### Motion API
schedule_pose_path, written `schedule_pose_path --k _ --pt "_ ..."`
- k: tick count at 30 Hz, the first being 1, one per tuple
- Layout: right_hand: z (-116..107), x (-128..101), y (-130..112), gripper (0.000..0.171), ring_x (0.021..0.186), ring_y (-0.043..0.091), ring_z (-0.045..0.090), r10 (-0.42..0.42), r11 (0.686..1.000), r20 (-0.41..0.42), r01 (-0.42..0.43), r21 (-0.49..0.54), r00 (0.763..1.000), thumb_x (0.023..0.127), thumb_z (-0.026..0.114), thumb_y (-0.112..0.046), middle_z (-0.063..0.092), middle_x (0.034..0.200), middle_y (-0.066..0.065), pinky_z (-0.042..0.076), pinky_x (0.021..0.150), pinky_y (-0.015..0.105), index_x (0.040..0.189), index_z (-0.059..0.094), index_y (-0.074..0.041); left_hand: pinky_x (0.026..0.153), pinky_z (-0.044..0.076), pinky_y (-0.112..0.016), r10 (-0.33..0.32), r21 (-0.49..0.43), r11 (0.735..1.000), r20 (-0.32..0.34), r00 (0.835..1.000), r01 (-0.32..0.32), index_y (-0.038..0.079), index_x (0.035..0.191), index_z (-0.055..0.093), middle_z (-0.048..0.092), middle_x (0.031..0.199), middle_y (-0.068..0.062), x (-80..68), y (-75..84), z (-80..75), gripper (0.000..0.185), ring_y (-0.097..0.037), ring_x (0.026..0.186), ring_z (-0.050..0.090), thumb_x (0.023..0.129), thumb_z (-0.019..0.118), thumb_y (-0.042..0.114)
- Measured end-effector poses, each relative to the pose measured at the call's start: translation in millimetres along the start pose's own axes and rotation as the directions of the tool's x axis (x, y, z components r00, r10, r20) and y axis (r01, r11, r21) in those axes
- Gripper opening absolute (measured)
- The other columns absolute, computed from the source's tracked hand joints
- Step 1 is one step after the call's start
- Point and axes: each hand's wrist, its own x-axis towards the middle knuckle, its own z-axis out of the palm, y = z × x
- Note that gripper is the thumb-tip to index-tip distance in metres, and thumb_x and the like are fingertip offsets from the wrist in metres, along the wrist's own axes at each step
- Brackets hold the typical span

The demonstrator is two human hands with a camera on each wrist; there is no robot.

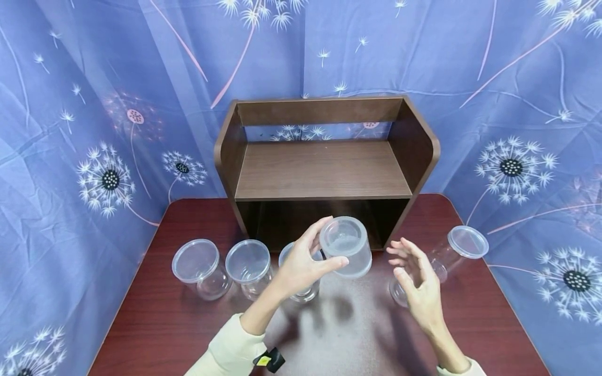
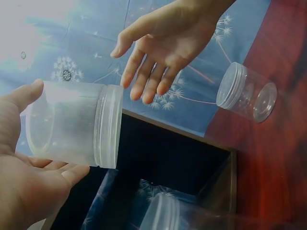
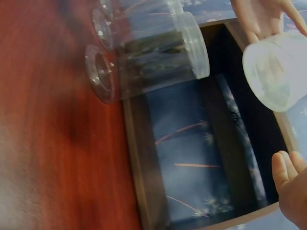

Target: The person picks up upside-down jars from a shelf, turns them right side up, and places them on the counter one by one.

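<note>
My left hand (image 1: 298,269) grips a clear plastic jar (image 1: 348,248) between thumb and fingers, above the table in front of the shelf. The jar is upside down, its lidded end (image 2: 109,127) facing the table in the left wrist view. To the right of it my right hand (image 1: 420,287) is raised with fingers loosely extended and nothing in them. Behind that hand stands another lidded clear jar (image 1: 463,245), partly covered by it. A third jar (image 1: 308,292) stands on the table behind my left hand, mostly hidden.
Two more lidded clear jars, one at far left (image 1: 195,261) and one beside it (image 1: 248,266), stand upright on the red-brown table (image 1: 141,324). A brown two-level wooden shelf (image 1: 324,169) stands at the back. Blue dandelion-print curtains (image 1: 117,78) enclose the table's back and sides.
</note>
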Motion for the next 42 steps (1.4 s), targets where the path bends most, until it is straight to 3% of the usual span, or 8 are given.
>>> schedule_pose_path --k 6,13,16,21,28,37,42 --pt "10 -11 6 0.065 0.128 0.026 0.056 0.019 0.999 0.097 -0.022 0.035 0.995 0.087 0.048 0.027 0.051 0.143 0.028 0.047 0.102 0.029 0.148 0.028 0.022 0.117 0.035 -0.030 0.022 -0.047 0.999 0.021 1.000 -0.021 0.005 0.157 0.038 0.054 0.149 -0.011 -4.4 -6.8 7.0 0.082 -0.020 0.139 0.050 0.086 0.080 0.007" --pt "18 -24 9 0.080 0.138 0.015 0.048 0.205 0.979 0.136 -0.204 -0.022 0.969 0.082 0.055 0.025 0.049 0.153 0.007 0.038 0.112 0.022 0.156 0.030 0.009 0.114 0.041 -0.031 0.018 -0.078 0.997 0.056 0.998 -0.014 0.013 0.157 0.039 0.051 0.153 -0.004 -9.7 -12.2 13.0 0.080 -0.017 0.140 0.049 0.087 0.079 0.008" --pt "22 -27 10 0.084 0.139 0.015 0.047 0.244 0.969 0.152 -0.245 -0.010 0.958 0.081 0.058 0.024 0.047 0.155 0.006 0.037 0.113 0.022 0.158 0.028 0.006 0.109 0.045 -0.032 0.010 -0.088 0.996 0.059 0.998 -0.005 0.015 0.157 0.040 0.051 0.154 -0.003 -11.3 -14.2 15.0 0.080 -0.017 0.139 0.050 0.087 0.079 0.009" --pt "28 -29 11 0.085 0.130 0.014 0.055 0.264 0.963 0.168 -0.270 0.013 0.950 0.081 0.063 0.022 0.052 0.146 0.007 0.043 0.108 0.022 0.157 0.032 0.003 0.111 0.044 -0.031 0.034 -0.114 0.993 0.065 0.997 -0.027 0.008 0.157 0.037 0.050 0.154 -0.006 -13.3 -16.1 18.9 0.081 -0.018 0.140 0.050 0.087 0.078 0.007" --pt "32 -33 11 0.068 0.112 0.013 0.064 0.302 0.953 0.135 -0.299 -0.038 0.944 0.079 0.069 0.016 0.064 0.126 0.003 0.052 0.094 0.022 0.143 0.050 -0.002 0.114 0.039 -0.031 0.066 -0.158 0.986 0.075 0.995 -0.053 0.002 0.158 0.034 0.049 0.154 -0.013 -14.7 -19.1 23.0 0.082 -0.023 0.141 0.049 0.088 0.077 0.003" --pt "33 -35 11 0.063 0.108 0.014 0.066 0.301 0.953 0.137 -0.301 -0.025 0.944 0.081 0.070 0.014 0.066 0.122 0.005 0.054 0.092 0.023 0.139 0.051 0.001 0.114 0.041 -0.034 0.091 -0.181 0.981 0.080 0.993 -0.075 0.000 0.157 0.033 0.049 0.154 -0.015 -15.4 -26.7 24.5 0.081 -0.024 0.140 0.050 0.089 0.076 0.002" --pt "32 -35 11 0.066 0.108 0.014 0.066 0.326 0.945 0.139 -0.326 -0.022 0.935 0.081 0.068 0.016 0.064 0.123 0.005 0.054 0.091 0.024 0.142 0.050 -0.004 0.114 0.040 -0.033 0.075 -0.190 0.980 0.089 0.993 -0.057 0.002 0.158 0.033 0.048 0.154 -0.015 -16.6 -31.2 23.5 0.079 -0.024 0.141 0.049 0.090 0.074 0.002"
